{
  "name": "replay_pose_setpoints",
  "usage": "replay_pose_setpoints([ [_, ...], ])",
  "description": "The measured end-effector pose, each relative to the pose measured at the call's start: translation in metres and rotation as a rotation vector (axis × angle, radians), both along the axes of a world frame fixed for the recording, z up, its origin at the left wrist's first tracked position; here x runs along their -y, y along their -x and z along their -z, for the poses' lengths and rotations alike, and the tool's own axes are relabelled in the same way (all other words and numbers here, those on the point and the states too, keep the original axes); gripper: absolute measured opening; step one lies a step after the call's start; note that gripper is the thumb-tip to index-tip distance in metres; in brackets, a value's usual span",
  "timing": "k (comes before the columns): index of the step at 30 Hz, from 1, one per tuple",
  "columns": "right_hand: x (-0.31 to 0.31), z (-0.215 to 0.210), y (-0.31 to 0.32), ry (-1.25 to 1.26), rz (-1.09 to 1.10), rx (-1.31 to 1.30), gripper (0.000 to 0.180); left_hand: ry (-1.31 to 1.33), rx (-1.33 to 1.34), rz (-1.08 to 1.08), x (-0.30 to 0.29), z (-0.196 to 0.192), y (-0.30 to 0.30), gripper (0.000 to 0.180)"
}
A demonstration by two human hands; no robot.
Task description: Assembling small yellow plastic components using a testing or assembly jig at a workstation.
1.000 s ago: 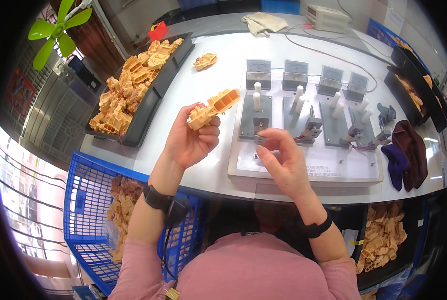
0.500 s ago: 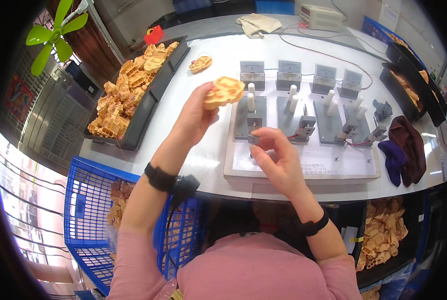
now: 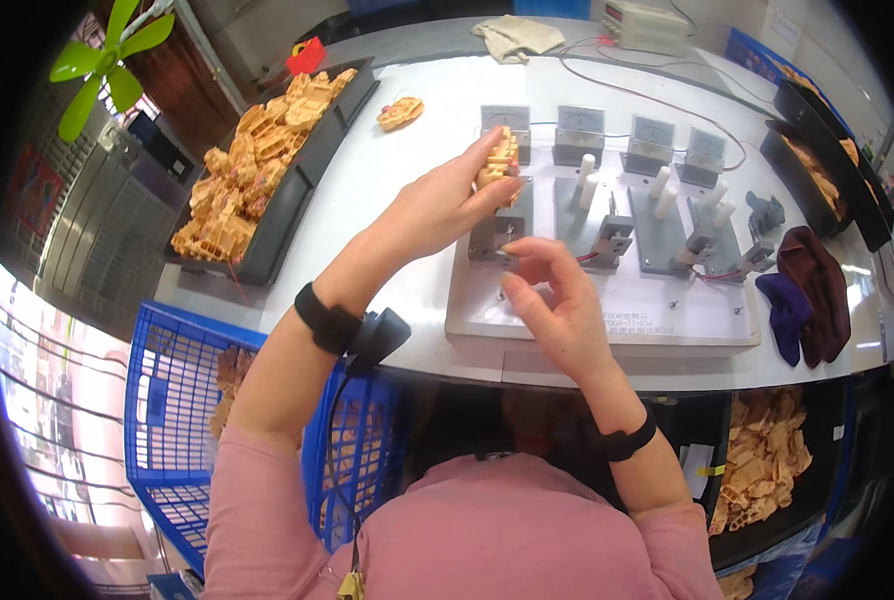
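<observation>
My left hand (image 3: 452,200) is closed around an orange moulded plastic part (image 3: 501,160), holding it on edge over the leftmost grey fixture plate (image 3: 519,208). The white posts of that plate are hidden behind the part and fingers; whether the part touches them I cannot tell. At the near end of the same plate stands a small metal clamp block (image 3: 497,240). My right hand (image 3: 565,315) is beside this block, thumb and forefinger curved and apart, with nothing visible between them. Behind the part is a small panel meter (image 3: 507,122).
To the right, more fixture plates (image 3: 657,232) with white posts share a white board (image 3: 607,340). A black tray (image 3: 307,185) heaped with orange parts is at left. One loose part (image 3: 401,114) lies behind. Dark cloths (image 3: 815,300) lie at right; a blue basket (image 3: 192,320) is below left.
My left hand has carried the orange part rightward from beside the leftmost fixture to over it, turning it on edge. My right hand has stayed by the clamp block, its fingers slightly shifted.
</observation>
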State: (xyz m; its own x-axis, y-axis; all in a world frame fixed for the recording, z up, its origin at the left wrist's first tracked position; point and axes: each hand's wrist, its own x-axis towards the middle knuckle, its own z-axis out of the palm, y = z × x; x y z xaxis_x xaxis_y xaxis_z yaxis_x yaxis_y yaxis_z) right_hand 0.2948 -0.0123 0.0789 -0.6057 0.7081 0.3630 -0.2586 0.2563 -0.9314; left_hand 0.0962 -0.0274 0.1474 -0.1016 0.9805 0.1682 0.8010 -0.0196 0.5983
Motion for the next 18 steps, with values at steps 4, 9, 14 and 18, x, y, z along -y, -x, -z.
replay_pose_setpoints([
  [4, -0.001, 0.005, 0.003, -0.081, 0.024, -0.014, 0.029, -0.097, 0.017, 0.013, -0.001, 0.013, 0.006, 0.075],
  [9, -0.003, 0.004, 0.003, -0.032, -0.018, -0.036, 0.027, 0.129, 0.005, 0.004, 0.0, 0.006, 0.005, 0.074],
  [14, 0.001, 0.005, 0.001, -0.038, -0.025, -0.04, 0.028, -0.089, 0.135, 0.06, -0.001, 0.029, 0.021, 0.066],
  [18, 0.0, 0.011, 0.006, 0.0, 0.045, -0.016, 0.035, -0.018, 0.07, -0.032, 0.031, 0.014, 0.029, 0.061],
])
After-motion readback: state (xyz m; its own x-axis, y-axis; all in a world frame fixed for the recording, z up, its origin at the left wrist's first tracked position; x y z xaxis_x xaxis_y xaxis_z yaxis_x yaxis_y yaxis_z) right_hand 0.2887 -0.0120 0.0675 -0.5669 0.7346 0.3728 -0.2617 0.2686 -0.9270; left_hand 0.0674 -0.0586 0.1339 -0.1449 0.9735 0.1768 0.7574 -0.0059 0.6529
